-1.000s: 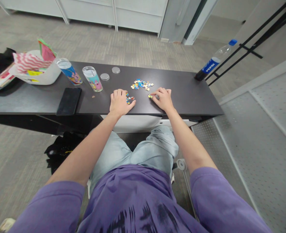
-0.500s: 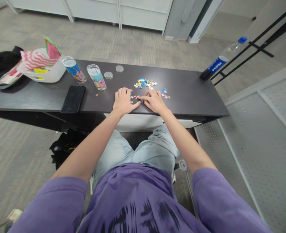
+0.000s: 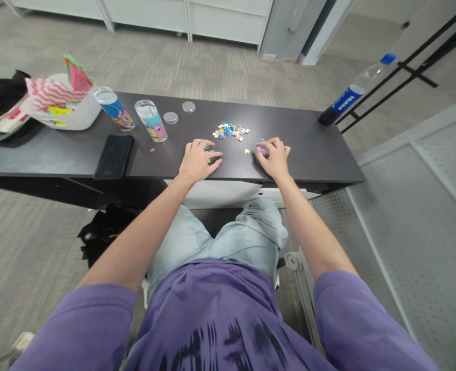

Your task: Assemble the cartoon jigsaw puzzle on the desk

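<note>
The left hand (image 3: pixel 200 159), fingers loosely parted, arches over some pieces (image 3: pixel 209 161); the right hand (image 3: pixel 273 158) curls over more pieces (image 3: pixel 265 152), its grip unclear. One piece (image 3: pixel 247 151) lies between them, the pile (image 3: pixel 232 131) beyond.

From my end, the right hand (image 3: pixel 274 157) has moved toward the desk's (image 3: pixel 320 149) right edge, onto the pink-and-blue pieces (image 3: pixel 265 152), uncovering a yellow piece (image 3: pixel 247 151) nearer the front edge.

Even, fairly bright light leaves a greyish sheen on the tabletop (image 3: pixel 19 159) and soft shadow beside the right hand (image 3: pixel 275 158), while wide-angle distortion stretches the sleeves (image 3: pixel 367 319) and puzzle pieces (image 3: pixel 230 131) look blurred.
</note>
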The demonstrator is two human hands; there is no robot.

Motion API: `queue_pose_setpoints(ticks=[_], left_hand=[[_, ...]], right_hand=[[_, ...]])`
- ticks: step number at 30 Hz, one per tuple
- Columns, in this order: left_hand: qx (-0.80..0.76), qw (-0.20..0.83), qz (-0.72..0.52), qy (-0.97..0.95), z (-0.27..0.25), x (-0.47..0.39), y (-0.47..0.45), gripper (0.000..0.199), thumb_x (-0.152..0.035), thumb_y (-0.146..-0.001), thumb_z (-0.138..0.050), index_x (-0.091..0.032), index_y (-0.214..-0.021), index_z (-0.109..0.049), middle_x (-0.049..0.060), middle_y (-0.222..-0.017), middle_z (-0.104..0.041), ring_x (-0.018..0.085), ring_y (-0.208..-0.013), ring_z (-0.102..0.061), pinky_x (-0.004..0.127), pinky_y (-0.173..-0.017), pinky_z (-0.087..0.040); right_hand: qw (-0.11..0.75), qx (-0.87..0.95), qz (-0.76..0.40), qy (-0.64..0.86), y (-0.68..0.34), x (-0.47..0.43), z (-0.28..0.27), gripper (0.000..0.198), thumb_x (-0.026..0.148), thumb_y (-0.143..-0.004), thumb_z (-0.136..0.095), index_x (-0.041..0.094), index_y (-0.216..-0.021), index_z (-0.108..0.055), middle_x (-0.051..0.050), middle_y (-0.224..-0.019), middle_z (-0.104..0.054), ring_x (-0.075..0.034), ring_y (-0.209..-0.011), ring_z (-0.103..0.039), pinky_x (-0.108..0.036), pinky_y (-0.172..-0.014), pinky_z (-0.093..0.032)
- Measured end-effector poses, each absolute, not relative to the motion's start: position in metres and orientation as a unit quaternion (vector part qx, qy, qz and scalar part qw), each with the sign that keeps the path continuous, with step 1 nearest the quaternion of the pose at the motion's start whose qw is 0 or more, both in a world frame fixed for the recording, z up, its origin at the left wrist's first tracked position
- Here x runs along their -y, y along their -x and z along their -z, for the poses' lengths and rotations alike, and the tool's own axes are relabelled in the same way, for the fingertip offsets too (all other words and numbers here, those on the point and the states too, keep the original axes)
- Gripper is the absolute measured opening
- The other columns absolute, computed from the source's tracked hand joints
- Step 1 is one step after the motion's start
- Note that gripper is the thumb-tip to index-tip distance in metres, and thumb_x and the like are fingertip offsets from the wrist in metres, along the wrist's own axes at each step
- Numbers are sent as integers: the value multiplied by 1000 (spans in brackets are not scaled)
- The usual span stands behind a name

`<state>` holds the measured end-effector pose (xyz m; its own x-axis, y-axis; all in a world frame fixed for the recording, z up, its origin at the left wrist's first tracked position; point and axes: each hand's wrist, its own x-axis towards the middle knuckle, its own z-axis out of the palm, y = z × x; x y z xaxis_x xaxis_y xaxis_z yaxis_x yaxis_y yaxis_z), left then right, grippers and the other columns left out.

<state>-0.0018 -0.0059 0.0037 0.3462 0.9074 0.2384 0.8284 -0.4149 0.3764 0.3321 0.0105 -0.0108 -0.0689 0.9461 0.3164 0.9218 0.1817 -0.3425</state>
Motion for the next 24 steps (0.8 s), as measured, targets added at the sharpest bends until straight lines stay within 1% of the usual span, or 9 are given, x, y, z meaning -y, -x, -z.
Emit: queue_pose_setpoints(ticks=[3,5,9,12,14,16,20,22,24], left_hand=[[-550,92,-215,-802,-4,8,2,32,-40,-119,-77,-32,-137,-102,17,-165,-84,46,-163,-65,72,-141,-51],[-559,87,-216,-796,-6,9,2,30,-40,-119,-76,-29,-135,-100,18,-164,-84,46,-163,-66,71,-141,-52],[-573,79,-216,-786,-7,11,0,31,-41,-118,-76,-26,-138,-95,19,-163,-83,47,-163,-67,69,-141,-52],[-585,76,-214,-779,-8,11,-1,33,-42,-117,-76,-26,-141,-91,20,-165,-82,48,-163,-66,67,-141,-52],[-592,77,-213,-774,-9,11,-2,36,-44,-116,-77,-26,-146,-88,20,-166,-81,48,-164,-65,67,-142,-51],[-599,77,-209,-769,-10,12,-3,44,-45,-114,-80,-24,-153,-83,22,-169,-79,50,-165,-63,66,-143,-50],[-606,75,-192,-769,-12,12,-5,61,-46,-111,-84,-17,-164,-75,26,-175,-74,51,-170,-61,64,-146,-48],[-603,77,-185,-772,-13,12,-5,64,-47,-112,-83,-16,-167,-73,27,-177,-72,52,-173,-60,64,-148,-47],[-601,79,-179,-775,-13,12,-4,65,-47,-113,-82,-16,-169,-72,26,-178,-72,51,-175,-59,64,-149,-46]], right_hand=[[229,751,-30,619,-330,-13,14,41,42,-118,-71,30,-147,-96,-24,-155,-80,-53,-151,-71,-76,-130,-46],[211,762,-36,611,-326,-13,13,42,45,-120,-72,30,-149,-97,-25,-160,-78,-54,-152,-69,-76,-131,-45],[204,775,-36,597,-322,-8,9,45,46,-123,-69,31,-155,-96,-24,-162,-77,-52,-149,-69,-75,-132,-44],[203,781,-30,590,-323,-4,6,42,44,-123,-68,31,-148,-99,-23,-158,-78,-52,-147,-69,-75,-131,-44],[195,781,-26,592,-323,-3,4,40,42,-123,-68,31,-143,-101,-23,-156,-79,-52,-145,-69,-75,-130,-44],[182,786,-25,590,-320,-3,2,39,41,-124,-69,31,-143,-102,-22,-154,-79,-51,-145,-69,-74,-130,-44],[152,815,-33,558,-292,-6,-1,38,42,-129,-70,34,-149,-101,-20,-154,-79,-47,-142,-70,-68,-131,-45],[138,838,-40,526,-272,-7,-2,39,43,-132,-69,38,-156,-98,-18,-157,-78,-44,-142,-69,-65,-130,-45],[133,856,-47,497,-255,-9,-2,41,40,-132,-68,38,-162,-96,-18,-161,-77,-44,-147,-66,-63,-129,-45]])
